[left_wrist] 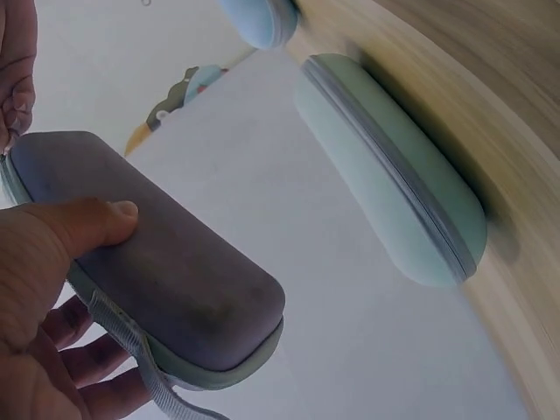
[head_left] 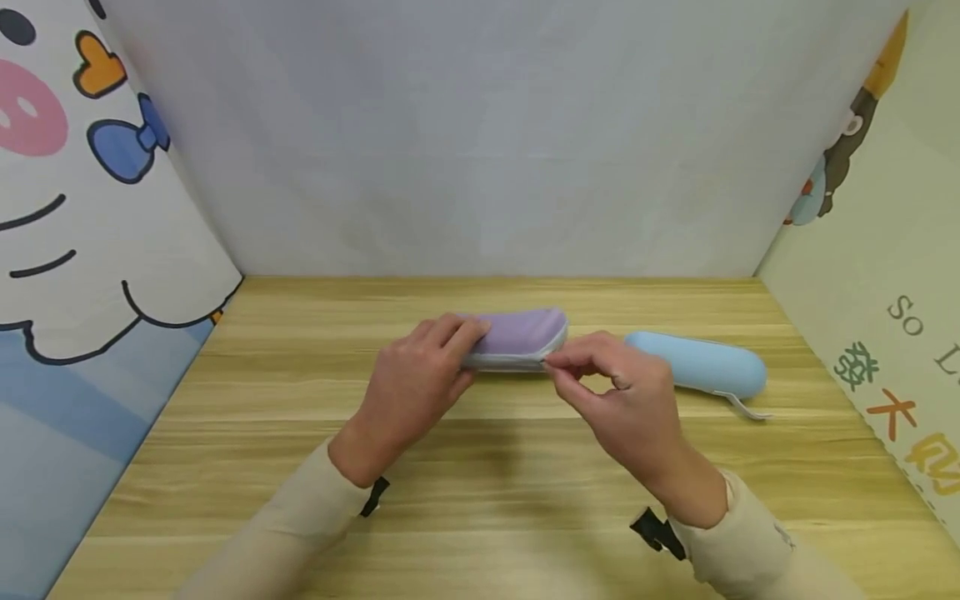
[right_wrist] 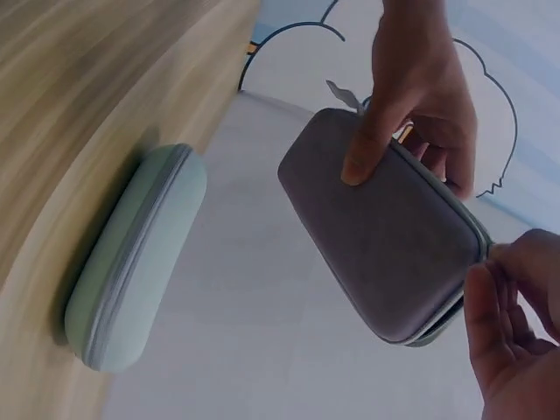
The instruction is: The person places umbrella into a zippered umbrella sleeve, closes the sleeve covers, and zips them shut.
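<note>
A purple zippered case [head_left: 517,332] is held up over the table by my left hand [head_left: 416,379], thumb on its top and fingers underneath. My right hand [head_left: 630,400] pinches at the zipper by the case's right corner; the pull itself is hidden between thumb and forefinger. Beside those fingertips, the right wrist view shows a narrow dark gap along the zipper [right_wrist: 437,324]. A grey wrist strap [left_wrist: 131,337] dangles from the case's other end, near my left fingers.
A light blue case [head_left: 705,362] with a strap lies on the wooden table [head_left: 300,483] at the right. In the wrist views a mint green case [left_wrist: 394,175] sits on the table beyond the purple one. Printed cloth panels enclose the sides.
</note>
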The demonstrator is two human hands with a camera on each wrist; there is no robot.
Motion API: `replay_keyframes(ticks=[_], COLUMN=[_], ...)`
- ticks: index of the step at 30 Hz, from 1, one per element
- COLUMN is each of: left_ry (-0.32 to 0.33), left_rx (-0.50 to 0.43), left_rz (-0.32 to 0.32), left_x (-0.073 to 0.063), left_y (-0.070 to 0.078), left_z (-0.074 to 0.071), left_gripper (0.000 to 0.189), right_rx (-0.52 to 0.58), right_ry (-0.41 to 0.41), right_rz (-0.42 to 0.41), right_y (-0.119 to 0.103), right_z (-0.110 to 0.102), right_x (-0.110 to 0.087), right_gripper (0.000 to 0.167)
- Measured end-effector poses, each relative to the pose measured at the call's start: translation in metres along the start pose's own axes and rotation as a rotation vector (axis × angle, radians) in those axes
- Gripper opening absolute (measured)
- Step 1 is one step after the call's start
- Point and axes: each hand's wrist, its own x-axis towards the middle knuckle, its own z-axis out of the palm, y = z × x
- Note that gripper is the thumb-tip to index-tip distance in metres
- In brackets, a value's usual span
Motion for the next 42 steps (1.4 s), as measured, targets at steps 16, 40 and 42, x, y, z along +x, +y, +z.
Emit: replay_keyframes(ticks=[16,40,42], left_ry=[0.123,0.084,0.069], left_rx=[-0.155,-0.524,-0.556], left_rz=[0.085,0.331,0.34], left_x=[-0.001,-0.003,-0.003], left_y=[-0.013,-0.006,-0.005], left_z=[-0.007,-0.006,-0.005], left_gripper=[0.044,0.059,0.061], right_rx=[0.284,0.413,0.424], right_ry=[-0.135,-0.209,-0.236], right_rz=[0.607,0.643,0.654], right_y=[0.018,0.03,0.033], right_z=[-0.038,-0.021,-0.023], right_x=[0.012,0.001,0.002], right_gripper=[0.008,0.012,0.018])
